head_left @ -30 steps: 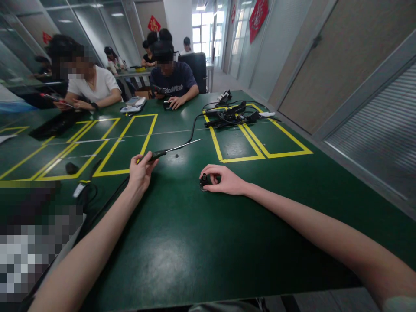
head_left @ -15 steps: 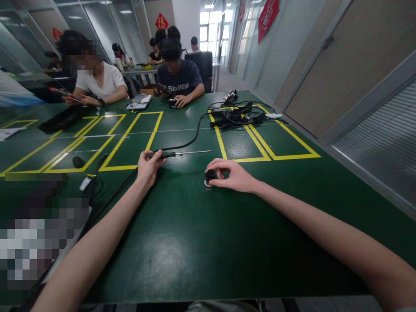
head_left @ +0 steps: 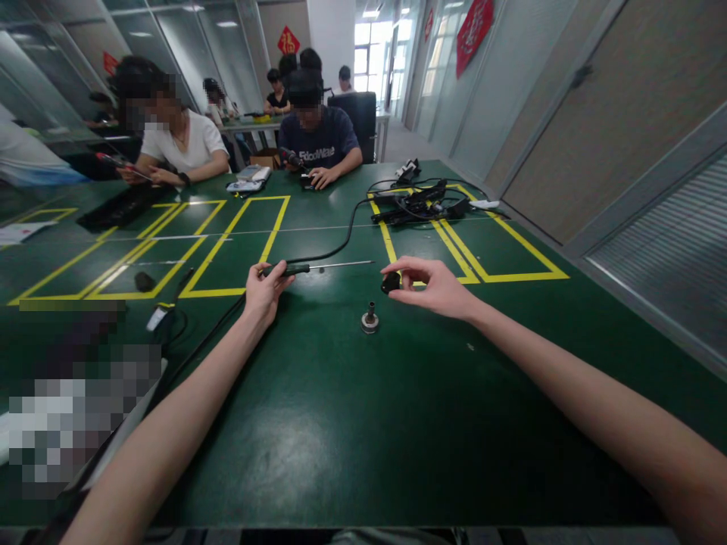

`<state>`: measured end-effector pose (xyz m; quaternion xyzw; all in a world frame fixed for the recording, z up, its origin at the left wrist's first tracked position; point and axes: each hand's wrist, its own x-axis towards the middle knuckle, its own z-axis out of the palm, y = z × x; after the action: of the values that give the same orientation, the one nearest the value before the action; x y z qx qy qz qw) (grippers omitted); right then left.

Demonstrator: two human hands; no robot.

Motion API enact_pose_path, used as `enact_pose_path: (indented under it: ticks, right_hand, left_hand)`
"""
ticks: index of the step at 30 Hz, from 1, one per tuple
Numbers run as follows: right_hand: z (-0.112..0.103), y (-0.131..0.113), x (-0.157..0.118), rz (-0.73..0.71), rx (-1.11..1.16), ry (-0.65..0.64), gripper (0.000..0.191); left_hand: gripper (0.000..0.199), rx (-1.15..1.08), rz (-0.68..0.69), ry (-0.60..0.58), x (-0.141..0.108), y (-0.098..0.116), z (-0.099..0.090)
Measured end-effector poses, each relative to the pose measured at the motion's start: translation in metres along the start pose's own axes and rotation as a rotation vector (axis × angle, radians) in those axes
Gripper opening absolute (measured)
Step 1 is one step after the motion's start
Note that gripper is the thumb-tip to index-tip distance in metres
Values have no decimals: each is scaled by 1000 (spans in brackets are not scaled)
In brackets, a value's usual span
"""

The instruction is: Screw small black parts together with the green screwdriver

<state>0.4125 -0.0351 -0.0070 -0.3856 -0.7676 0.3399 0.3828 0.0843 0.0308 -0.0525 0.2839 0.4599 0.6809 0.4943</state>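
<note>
My left hand (head_left: 266,288) is closed around the dark handle of a screwdriver (head_left: 341,264), whose thin metal shaft points right, level above the table. Between the thumb and fingers of my right hand (head_left: 432,286) is a small black knob-like piece (head_left: 391,283), held up off the surface. Below and to the left of it, a small round metal part with an upright dark stem (head_left: 369,319) stands on the green table (head_left: 318,409). Nothing touches this part.
A heap of black parts and cables (head_left: 420,203) lies at the back right among yellow tape lines. A black cable (head_left: 346,238) runs behind my left hand. On the left are a small black block (head_left: 144,281) and a tagged cable (head_left: 162,314). Two people sit across the table.
My right hand has lifted the black piece off the metal part and moved right and up. The metal part stays standing. My left hand holds the screwdriver much as before.
</note>
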Motion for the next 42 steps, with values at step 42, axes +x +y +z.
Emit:
enact_pose_path:
  ticks: [42]
  right_hand:
    - [43, 27, -13, -131, -196, -171, 78]
  left_hand:
    - [41, 15, 6, -12, 2, -2, -1]
